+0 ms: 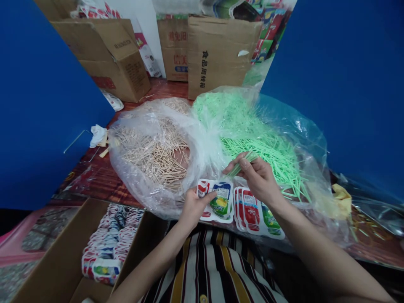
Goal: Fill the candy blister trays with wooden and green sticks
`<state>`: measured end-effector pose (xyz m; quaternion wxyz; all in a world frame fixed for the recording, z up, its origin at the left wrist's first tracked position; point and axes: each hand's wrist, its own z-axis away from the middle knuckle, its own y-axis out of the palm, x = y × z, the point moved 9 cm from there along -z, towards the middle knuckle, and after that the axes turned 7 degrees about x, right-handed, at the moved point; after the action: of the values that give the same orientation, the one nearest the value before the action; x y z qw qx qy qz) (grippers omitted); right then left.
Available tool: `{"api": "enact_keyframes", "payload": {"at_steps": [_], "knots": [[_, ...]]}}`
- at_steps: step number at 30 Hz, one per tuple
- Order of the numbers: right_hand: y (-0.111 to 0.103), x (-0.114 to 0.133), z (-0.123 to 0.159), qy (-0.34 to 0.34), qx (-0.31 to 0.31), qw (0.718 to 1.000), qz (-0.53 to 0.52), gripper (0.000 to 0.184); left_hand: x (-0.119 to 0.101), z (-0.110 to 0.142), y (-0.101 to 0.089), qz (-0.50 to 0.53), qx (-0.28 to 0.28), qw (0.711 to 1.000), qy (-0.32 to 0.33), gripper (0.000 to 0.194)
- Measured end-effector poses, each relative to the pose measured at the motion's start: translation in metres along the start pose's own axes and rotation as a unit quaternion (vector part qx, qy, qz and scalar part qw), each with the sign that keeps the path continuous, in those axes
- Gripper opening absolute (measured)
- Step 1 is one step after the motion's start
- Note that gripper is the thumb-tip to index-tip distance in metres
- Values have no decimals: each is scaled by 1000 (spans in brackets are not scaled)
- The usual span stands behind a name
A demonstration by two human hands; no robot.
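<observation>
My left hand (193, 206) is closed on the left edge of a white drink-printed packet (217, 203) lying at the table's near edge. My right hand (257, 176) pinches a small bundle of green sticks (243, 162) just above a stack of similar packets (254, 210). Behind my right hand lies a clear plastic bag full of green sticks (252, 130). A second clear bag (151, 153) to the left holds wooden toothpicks.
An open cardboard box (57, 261) at the lower left holds many of the printed packets. Cardboard boxes (217, 54) stand at the back of the table, another box (110, 54) at the back left. A yellow cloth (342, 200) lies at the right.
</observation>
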<state>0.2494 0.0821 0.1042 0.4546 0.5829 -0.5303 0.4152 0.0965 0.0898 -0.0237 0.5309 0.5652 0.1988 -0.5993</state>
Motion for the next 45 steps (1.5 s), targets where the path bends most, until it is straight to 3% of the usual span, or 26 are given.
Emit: {"api": "enact_keyframes", "payload": {"at_steps": [11, 15, 20, 24, 29, 33, 36, 40, 45], "knots": [[11, -21, 2, 51, 47, 998, -6, 21, -8, 1, 10, -30, 35, 999, 16, 24], [17, -18, 4, 48, 63, 996, 43, 24, -1, 1, 6, 18, 16, 1000, -6, 26], [18, -19, 10, 54, 42, 993, 95, 25, -10, 3, 6, -15, 9, 1000, 21, 29], [17, -31, 14, 83, 29, 993, 81, 29, -15, 4, 5, -59, 1, 997, 39, 25], [31, -35, 16, 102, 95, 988, 62, 25, -14, 5, 3, -43, -2, 998, 39, 22], [29, -26, 16, 77, 74, 994, 21, 36, -18, 6, 6, -36, 14, 998, 48, 25], [28, -16, 19, 24, 78, 989, 125, 30, -17, 7, 6, -36, 16, 998, 43, 23], [37, -14, 29, -33, 138, 936, 321, 34, -18, 9, 1, -34, -3, 999, 34, 21], [33, -18, 36, -76, 121, 926, 349, 37, -25, 12, 0, -32, -12, 999, 38, 22]]}}
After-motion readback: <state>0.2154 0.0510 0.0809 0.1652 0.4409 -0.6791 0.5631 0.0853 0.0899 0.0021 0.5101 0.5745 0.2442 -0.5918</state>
